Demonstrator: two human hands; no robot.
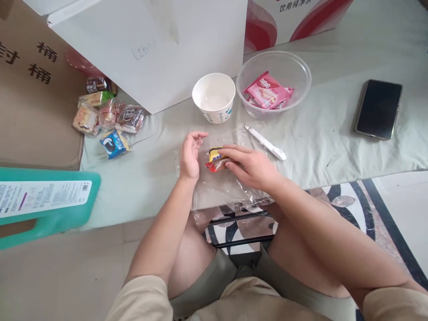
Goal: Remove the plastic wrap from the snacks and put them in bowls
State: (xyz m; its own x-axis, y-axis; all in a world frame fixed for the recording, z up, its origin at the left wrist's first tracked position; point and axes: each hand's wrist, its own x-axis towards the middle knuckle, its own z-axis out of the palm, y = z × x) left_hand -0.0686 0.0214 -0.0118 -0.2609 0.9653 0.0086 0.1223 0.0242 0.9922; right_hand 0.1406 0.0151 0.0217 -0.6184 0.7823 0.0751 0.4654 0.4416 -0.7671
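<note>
My right hand [249, 165] pinches a small yellow and red snack packet [215, 157], holding it down on a clear plastic bag [220, 187] spread on the pale cloth. My left hand [190, 154] hovers just left of the packet, fingers loosely curled and apart, holding nothing. A white paper cup [214, 96] stands beyond my hands. A clear plastic bowl [301, 71] to its right contains pink wafer packets [267, 91]. A white pen-like tool [265, 142] lies right of my right hand.
A pile of several wrapped snacks [109, 120] lies at the left beside a brown carton [36, 89]. A white box [157, 49] stands behind the cup. A black phone [378, 109] lies at the right. A teal container [47, 200] sits at the near left.
</note>
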